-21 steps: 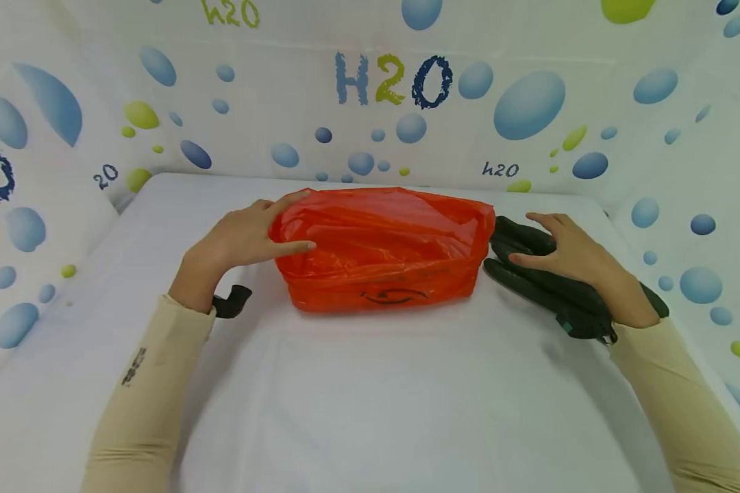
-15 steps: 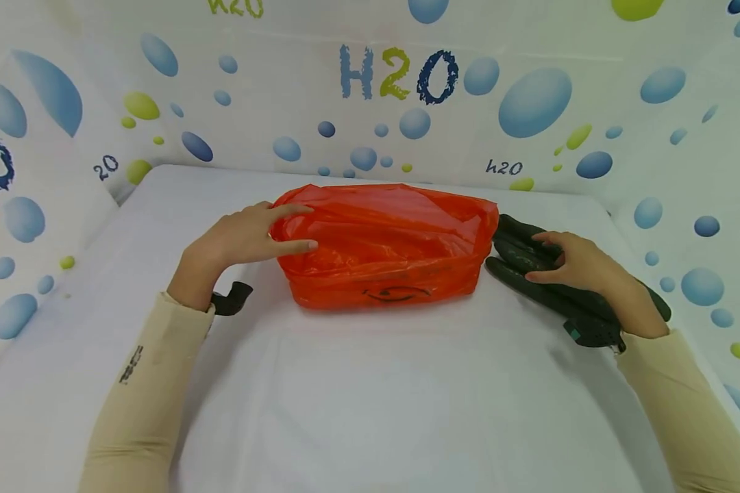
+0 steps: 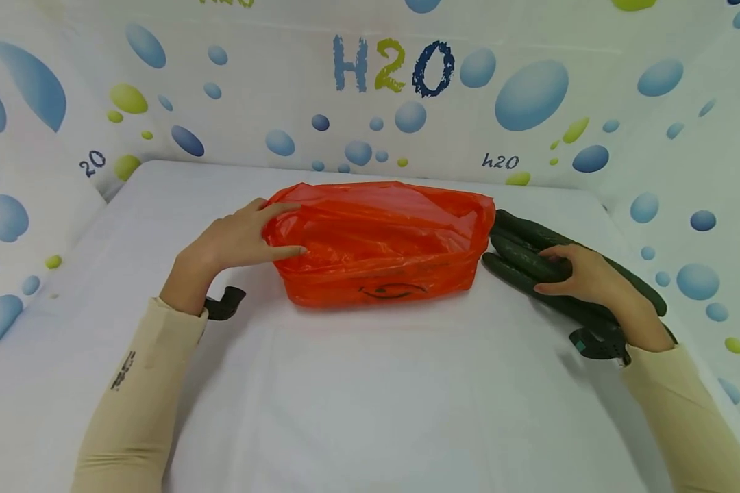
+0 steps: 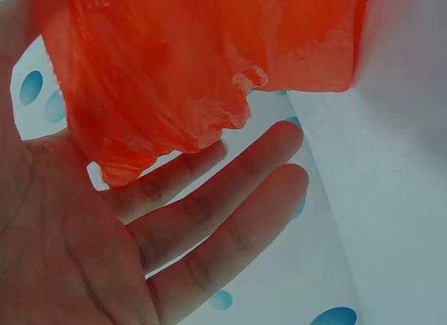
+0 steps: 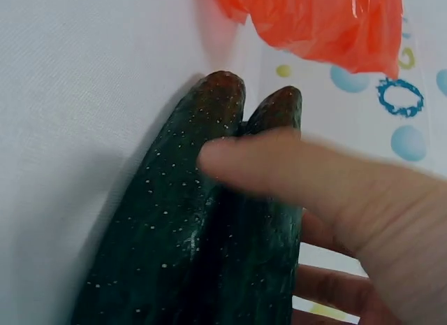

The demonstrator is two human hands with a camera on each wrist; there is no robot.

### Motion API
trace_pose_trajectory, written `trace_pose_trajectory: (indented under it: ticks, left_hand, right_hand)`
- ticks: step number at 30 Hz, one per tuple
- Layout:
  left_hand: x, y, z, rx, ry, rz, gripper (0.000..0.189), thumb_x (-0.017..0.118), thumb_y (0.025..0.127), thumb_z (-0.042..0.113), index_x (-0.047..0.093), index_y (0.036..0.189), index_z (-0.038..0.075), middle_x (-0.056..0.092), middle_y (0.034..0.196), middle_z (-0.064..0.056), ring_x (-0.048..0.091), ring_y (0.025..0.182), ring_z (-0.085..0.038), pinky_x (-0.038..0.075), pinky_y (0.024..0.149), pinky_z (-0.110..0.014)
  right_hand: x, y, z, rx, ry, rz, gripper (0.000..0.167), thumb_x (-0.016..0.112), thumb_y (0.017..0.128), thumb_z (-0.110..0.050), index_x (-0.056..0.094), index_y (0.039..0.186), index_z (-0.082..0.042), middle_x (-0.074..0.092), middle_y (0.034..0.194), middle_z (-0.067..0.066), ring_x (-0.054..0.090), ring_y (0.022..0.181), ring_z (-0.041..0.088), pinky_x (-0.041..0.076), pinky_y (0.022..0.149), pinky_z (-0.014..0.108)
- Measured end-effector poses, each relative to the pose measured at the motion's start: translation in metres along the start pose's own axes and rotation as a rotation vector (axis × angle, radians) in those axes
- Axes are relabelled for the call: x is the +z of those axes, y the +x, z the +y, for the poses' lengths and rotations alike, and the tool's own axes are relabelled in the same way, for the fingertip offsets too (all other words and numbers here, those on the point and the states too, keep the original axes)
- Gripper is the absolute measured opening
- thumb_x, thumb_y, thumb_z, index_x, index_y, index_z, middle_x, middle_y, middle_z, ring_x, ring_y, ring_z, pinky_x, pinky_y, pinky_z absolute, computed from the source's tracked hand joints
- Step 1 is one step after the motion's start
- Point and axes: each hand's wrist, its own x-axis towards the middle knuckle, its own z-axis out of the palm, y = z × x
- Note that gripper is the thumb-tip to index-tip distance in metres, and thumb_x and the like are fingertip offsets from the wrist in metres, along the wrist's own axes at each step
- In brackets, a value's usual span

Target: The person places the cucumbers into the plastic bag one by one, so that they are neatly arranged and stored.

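A red plastic bag [image 3: 382,281] lies on its side on the white table in the head view. At its left end is my left hand [image 3: 237,236], thumb and index finger over the bag's edge. In the left wrist view the other fingers [image 4: 230,234] extend straight outside the red film. Several dark green cucumbers [image 3: 530,229] lie side by side, right of the bag. My right hand [image 3: 592,281] grips the middle cucumber [image 3: 521,259], thumb on the near side, index finger on the far side. In the right wrist view the blurred thumb [image 5: 258,161] crosses over it; the fingers curve behind.
A white cloth covers the table [image 3: 370,397], which ends at a patterned backdrop [image 3: 234,109] with blue and green drops. A black wrist camera [image 3: 225,303] sits below the left hand, another camera [image 3: 598,344] below the right, close to the front cucumber [image 3: 510,275].
My right hand has come down and slightly towards me, from spread above the cucumbers to round the middle one. My left hand stays at the bag. The head view has shifted slightly.
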Motion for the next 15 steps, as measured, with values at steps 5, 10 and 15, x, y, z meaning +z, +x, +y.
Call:
trace_pose_trajectory:
  ticks: [5, 10, 15]
  left_hand:
    - [0.001, 0.001, 0.0, 0.009, -0.007, 0.017, 0.092, 0.065, 0.08, 0.066, 0.024, 0.154, 0.03, 0.022, 0.154, -0.02, 0.045, 0.123, -0.051, 0.04, 0.093, -0.071]
    - [0.002, 0.002, 0.0, 0.007, 0.001, 0.018, 0.1, 0.065, 0.078, 0.068, 0.022, 0.156, 0.024, 0.023, 0.154, -0.019, 0.045, 0.123, -0.051, 0.039, 0.094, -0.071]
    - [0.001, 0.002, -0.001, 0.013, 0.004, 0.029, 0.107, 0.066, 0.075, 0.07, 0.019, 0.157, 0.02, 0.024, 0.153, -0.018, 0.045, 0.123, -0.049, 0.042, 0.093, -0.07]
  right_hand:
    - [0.005, -0.006, 0.004, -0.033, 0.002, 0.061, 0.066, 0.081, 0.078, -0.019, 0.051, 0.129, 0.009, 0.055, 0.112, 0.031, 0.052, 0.103, 0.043, 0.043, 0.087, 0.06]
    - [0.01, -0.013, 0.005, -0.047, 0.025, 0.1, 0.067, 0.078, 0.081, -0.011, 0.042, 0.136, 0.004, 0.054, 0.112, 0.032, 0.052, 0.102, 0.046, 0.043, 0.084, 0.062]
    - [0.01, -0.016, 0.002, -0.033, 0.021, 0.123, 0.057, 0.075, 0.083, -0.008, 0.047, 0.132, 0.002, 0.056, 0.114, 0.034, 0.053, 0.104, 0.05, 0.043, 0.084, 0.065]
